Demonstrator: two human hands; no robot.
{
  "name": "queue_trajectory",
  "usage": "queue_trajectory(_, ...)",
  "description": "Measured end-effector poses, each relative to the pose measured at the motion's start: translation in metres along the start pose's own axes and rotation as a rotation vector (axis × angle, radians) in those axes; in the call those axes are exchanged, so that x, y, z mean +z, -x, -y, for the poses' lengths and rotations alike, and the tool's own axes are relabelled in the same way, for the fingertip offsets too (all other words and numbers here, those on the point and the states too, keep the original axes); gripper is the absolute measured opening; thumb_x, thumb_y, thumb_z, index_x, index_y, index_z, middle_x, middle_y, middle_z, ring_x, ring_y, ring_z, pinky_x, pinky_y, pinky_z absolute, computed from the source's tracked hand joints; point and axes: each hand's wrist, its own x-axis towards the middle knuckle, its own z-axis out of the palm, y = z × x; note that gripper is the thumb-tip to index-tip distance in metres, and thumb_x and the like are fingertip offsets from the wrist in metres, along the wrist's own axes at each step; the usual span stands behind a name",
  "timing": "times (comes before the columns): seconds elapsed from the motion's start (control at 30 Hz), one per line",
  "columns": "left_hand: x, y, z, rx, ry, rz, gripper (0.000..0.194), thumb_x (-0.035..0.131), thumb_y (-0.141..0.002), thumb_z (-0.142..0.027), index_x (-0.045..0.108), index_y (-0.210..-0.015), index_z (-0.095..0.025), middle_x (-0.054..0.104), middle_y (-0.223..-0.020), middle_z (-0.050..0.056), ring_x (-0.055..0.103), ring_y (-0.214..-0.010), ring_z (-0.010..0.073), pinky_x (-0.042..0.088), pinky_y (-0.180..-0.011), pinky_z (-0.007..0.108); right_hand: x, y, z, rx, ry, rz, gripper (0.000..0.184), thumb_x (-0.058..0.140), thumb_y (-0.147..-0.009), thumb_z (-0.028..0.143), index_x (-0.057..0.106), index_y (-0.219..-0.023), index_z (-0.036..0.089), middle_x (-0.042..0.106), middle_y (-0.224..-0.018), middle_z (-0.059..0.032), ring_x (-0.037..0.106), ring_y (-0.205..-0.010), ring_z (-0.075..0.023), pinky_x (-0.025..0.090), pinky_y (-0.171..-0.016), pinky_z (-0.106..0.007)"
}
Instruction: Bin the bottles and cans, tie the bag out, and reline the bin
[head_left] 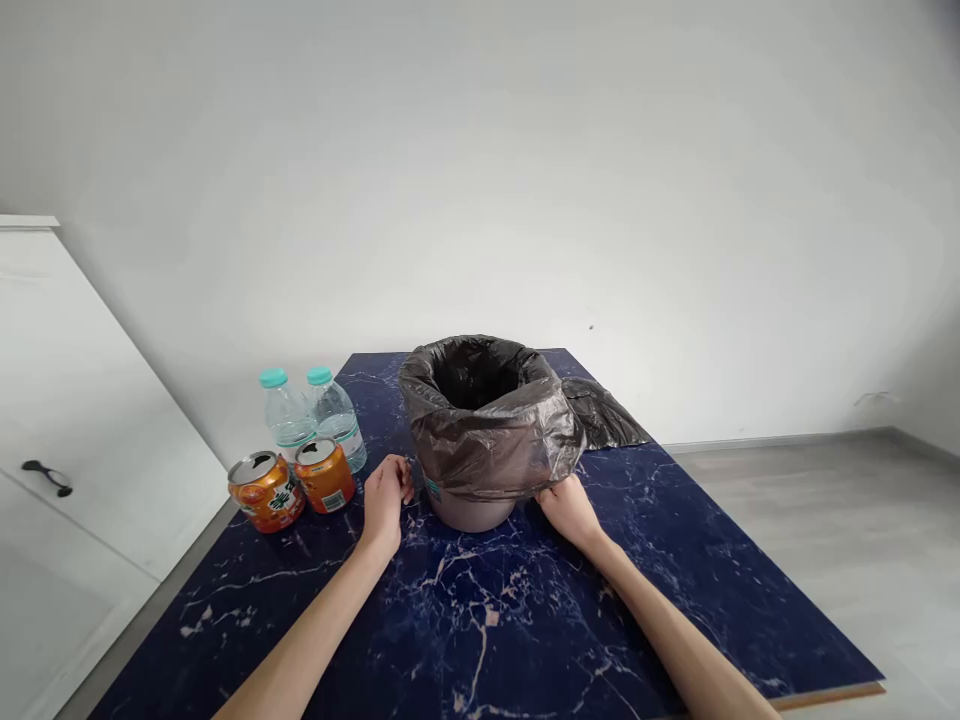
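Head view: bin (472, 514) covered by bag (495, 445) on table (457, 630).
Beside the bin, the left hand (386, 497) is loosely curled; under the bag's edge, the right hand's (568, 512) fingers are partly hidden; neither grip can be told.

White cabinet (82, 430) with black handle (48, 477)

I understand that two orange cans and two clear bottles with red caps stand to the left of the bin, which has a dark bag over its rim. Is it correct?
Not quite: the caps are turquoise, not red, as the head view shows. The two orange cans and two clear bottles do stand left of the bin, with a dark bag over its rim.
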Motion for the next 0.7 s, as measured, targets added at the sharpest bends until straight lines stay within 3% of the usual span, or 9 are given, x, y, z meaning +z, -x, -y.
queue_trajectory(0.7, -0.0013, -0.0025, 0.0062, -0.002, -0.033, 0.011, 0.022, 0.057, -0.081, -0.033, 0.047, -0.064, -0.023, 0.037, -0.055, -0.007, 0.032, -0.045, 0.0092, 0.028, -0.042, 0.021, -0.0028, 0.0034, 0.0075, 0.008, 0.07, 0.105, 0.03, 0.049, -0.084, 0.007, 0.065, -0.064, 0.021, 0.074, -0.075, -0.0079, 0.064, -0.072, -0.0197, 0.036, -0.068, -0.026)
